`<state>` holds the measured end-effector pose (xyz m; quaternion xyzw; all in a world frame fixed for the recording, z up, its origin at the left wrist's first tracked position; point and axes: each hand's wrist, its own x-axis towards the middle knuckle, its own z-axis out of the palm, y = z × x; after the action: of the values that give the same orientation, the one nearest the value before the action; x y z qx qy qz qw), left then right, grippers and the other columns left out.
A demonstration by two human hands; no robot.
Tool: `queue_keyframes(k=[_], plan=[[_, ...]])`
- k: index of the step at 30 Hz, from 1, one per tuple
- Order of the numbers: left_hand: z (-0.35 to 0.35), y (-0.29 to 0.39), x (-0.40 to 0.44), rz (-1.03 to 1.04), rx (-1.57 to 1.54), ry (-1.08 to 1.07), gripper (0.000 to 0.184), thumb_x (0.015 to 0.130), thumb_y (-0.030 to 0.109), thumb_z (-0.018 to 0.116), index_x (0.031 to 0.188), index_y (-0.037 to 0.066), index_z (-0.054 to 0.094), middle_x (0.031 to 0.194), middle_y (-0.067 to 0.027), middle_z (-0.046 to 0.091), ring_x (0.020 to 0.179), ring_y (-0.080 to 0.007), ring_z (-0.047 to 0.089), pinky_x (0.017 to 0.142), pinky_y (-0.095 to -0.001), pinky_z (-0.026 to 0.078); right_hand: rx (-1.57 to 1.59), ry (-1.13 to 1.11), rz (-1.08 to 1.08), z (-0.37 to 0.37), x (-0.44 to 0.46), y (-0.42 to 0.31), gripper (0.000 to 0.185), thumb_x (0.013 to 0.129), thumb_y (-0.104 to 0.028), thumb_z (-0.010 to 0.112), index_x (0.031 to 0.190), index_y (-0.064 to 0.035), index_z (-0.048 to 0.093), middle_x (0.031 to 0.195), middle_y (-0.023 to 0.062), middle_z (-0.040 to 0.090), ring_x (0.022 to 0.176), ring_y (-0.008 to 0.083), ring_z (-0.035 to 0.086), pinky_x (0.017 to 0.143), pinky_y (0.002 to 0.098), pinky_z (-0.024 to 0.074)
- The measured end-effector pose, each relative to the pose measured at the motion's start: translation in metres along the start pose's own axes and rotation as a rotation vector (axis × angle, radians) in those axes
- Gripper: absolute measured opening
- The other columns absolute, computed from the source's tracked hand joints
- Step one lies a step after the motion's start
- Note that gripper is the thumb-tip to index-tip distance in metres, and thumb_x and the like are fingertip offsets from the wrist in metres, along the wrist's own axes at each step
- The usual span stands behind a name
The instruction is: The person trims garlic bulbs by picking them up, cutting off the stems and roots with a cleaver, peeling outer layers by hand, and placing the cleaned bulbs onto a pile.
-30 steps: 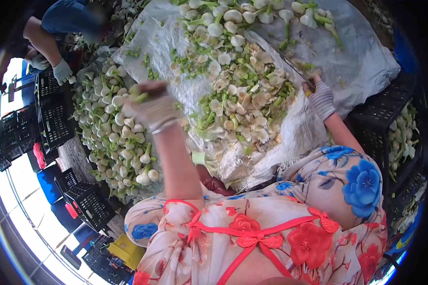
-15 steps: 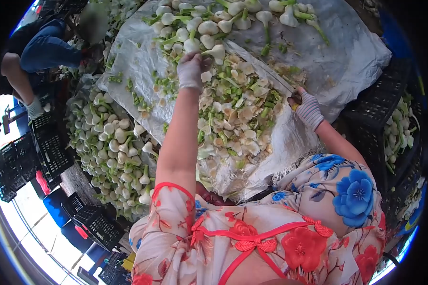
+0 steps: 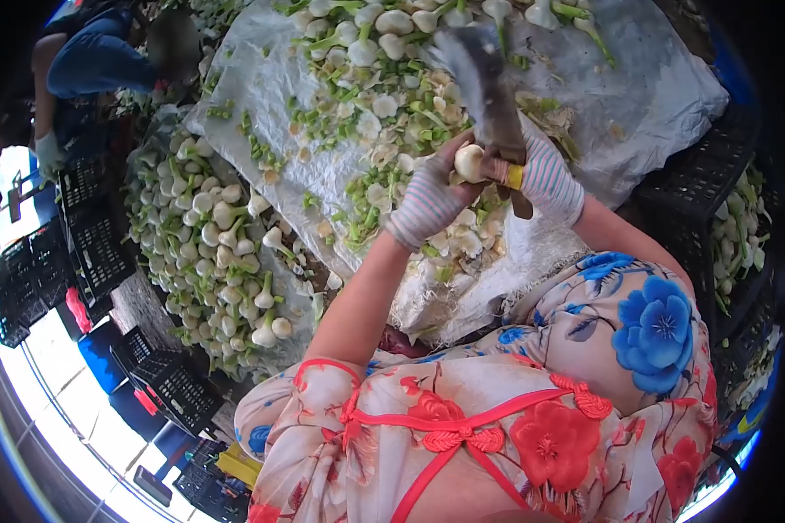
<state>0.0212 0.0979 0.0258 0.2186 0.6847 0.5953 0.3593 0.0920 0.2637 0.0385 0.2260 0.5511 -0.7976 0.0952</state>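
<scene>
My left hand [image 3: 434, 199], in a striped glove with the fingertips bare, is closed around a white garlic bulb [image 3: 469, 163]. Close against it, my right hand [image 3: 549, 179], gloved the same way, grips a knife [image 3: 482, 91] by its handle, which has a yellow band. The blade points up and away from me and is partly smeared by motion. The bulb sits right beside the knife handle; whether the edge touches it I cannot tell. Below both hands lie peeled skins and cut green stalks [image 3: 384, 131] on a white plastic sheet [image 3: 257, 78].
Garlic bulbs with stems [image 3: 392, 26] lie along the sheet's far side. A larger heap of bulbs [image 3: 214, 235] is at my left. Black crates [image 3: 685, 174] stand at right, with more crates [image 3: 92, 235] at left. Another person [image 3: 105, 57] sits at the upper left.
My left hand has come back from the far bulbs toward me, bringing a garlic bulb to my right hand. The knife has swung from lying low over the sheet to pointing upward.
</scene>
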Motion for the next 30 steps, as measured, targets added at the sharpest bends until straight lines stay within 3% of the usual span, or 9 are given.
queue_keyframes(k=[3, 8, 16, 19, 21, 23, 25, 28, 30], plan=[[-0.007, 0.004, 0.0, -0.119, -0.531, -0.021, 0.042, 0.077, 0.003, 0.06, 0.118, 0.005, 0.048, 0.101, -0.0022, 0.058, 0.089, -0.0096, 0.055, 0.076, -0.0239, 0.047, -0.177, -0.013, 0.083, 0.002, -0.008, -0.035, 0.03, 0.079, -0.019, 0.067, 0.101, -0.0029, 0.055, 0.087, 0.0046, 0.062, 0.073, 0.0118, 0.06, 0.056, 0.0237, 0.0486], [-0.018, 0.011, -0.009, -0.092, -0.479, 0.045, 0.044, 0.076, -0.003, 0.057, 0.118, 0.004, 0.045, 0.101, -0.0022, 0.055, 0.089, -0.0087, 0.054, 0.074, -0.021, 0.046, -1.011, 0.01, -0.657, -0.002, -0.018, -0.026, 0.034, 0.062, -0.003, 0.067, 0.093, -0.0048, 0.053, 0.079, 0.0122, 0.059, 0.071, 0.0255, 0.061, 0.061, 0.0325, 0.0492], [-0.018, -0.01, -0.016, 0.188, -0.09, 0.142, 0.032, 0.082, 0.024, 0.06, 0.105, 0.004, 0.051, 0.104, -0.0075, 0.056, 0.093, -0.0138, 0.054, 0.078, -0.0286, 0.046, -1.148, -0.068, -0.773, 0.007, -0.011, -0.013, 0.028, 0.063, -0.002, 0.065, 0.089, -0.005, 0.055, 0.07, 0.01, 0.057, 0.061, 0.025, 0.058, 0.055, 0.0304, 0.0462], [-0.016, -0.018, -0.011, -0.222, -1.231, -0.076, 0.025, 0.079, 0.017, 0.062, 0.098, 0.003, 0.054, 0.099, -0.0061, 0.058, 0.089, -0.0126, 0.055, 0.076, -0.0266, 0.046, -1.12, -0.046, -0.731, -0.002, -0.005, 0.0, 0.03, 0.063, -0.003, 0.064, 0.09, -0.0049, 0.053, 0.078, 0.0136, 0.058, 0.071, 0.032, 0.059, 0.06, 0.0366, 0.0475], [0.0, 0.006, -0.015, 0.019, -0.189, 0.308, 0.025, 0.078, 0.014, 0.063, 0.098, 0.003, 0.054, 0.089, -0.0034, 0.06, 0.082, -0.0121, 0.057, 0.074, -0.0252, 0.047, -1.257, 0.247, -0.262, -0.04, 0.018, 0.031, 0.024, 0.067, -0.005, 0.063, 0.089, -0.0058, 0.054, 0.079, 0.0137, 0.059, 0.071, 0.0318, 0.059, 0.061, 0.0364, 0.0478], [-0.003, 0.01, -0.006, -0.039, -0.281, 0.347, 0.033, 0.072, -0.004, 0.062, 0.102, 0.004, 0.051, 0.089, -0.0054, 0.06, 0.079, -0.012, 0.058, 0.071, -0.0244, 0.049, -1.262, 0.268, -0.353, -0.072, 0.017, 0.057, 0.021, 0.069, -0.008, 0.063, 0.089, -0.0062, 0.054, 0.079, 0.014, 0.059, 0.071, 0.0318, 0.059, 0.061, 0.0366, 0.0476], [-0.011, 0.01, -0.002, -0.17, -0.235, 0.438, 0.02, 0.078, 0.013, 0.063, 0.095, 0.005, 0.056, 0.081, -0.0018, 0.059, 0.072, -0.0104, 0.057, 0.059, -0.0212, 0.046, -1.249, 0.281, -0.412, -0.067, 0.008, 0.072, 0.019, 0.071, -0.01, 0.063, 0.088, -0.0065, 0.054, 0.079, 0.0142, 0.059, 0.071, 0.0317, 0.059, 0.06, 0.0368, 0.0474], [-0.017, 0.006, 0.007, -0.399, -0.889, 0.416, 0.032, 0.078, 0.035, 0.063, 0.086, 0.006, 0.055, 0.072, -0.0051, 0.056, 0.059, -0.0172, 0.054, 0.054, -0.0286, 0.048, -0.769, 0.144, -0.44, -0.035, -0.003, 0.057, 0.02, 0.069, -0.011, 0.063, 0.087, -0.0068, 0.055, 0.078, 0.0146, 0.058, 0.071, 0.0321, 0.059, 0.06, 0.0376, 0.0469], [-0.015, 0.0, 0.008, -0.475, -1.134, 0.365, 0.043, 0.077, 0.048, 0.062, 0.083, 0.006, 0.055, 0.068, -0.0053, 0.055, 0.054, -0.0187, 0.052, 0.051, -0.0306, 0.047, -1.219, -0.064, -0.705, 0.003, -0.019, 0.009, 0.023, 0.064, -0.009, 0.064, 0.086, -0.0061, 0.055, 0.076, 0.0141, 0.057, 0.071, 0.0328, 0.058, 0.061, 0.0386, 0.0464]])
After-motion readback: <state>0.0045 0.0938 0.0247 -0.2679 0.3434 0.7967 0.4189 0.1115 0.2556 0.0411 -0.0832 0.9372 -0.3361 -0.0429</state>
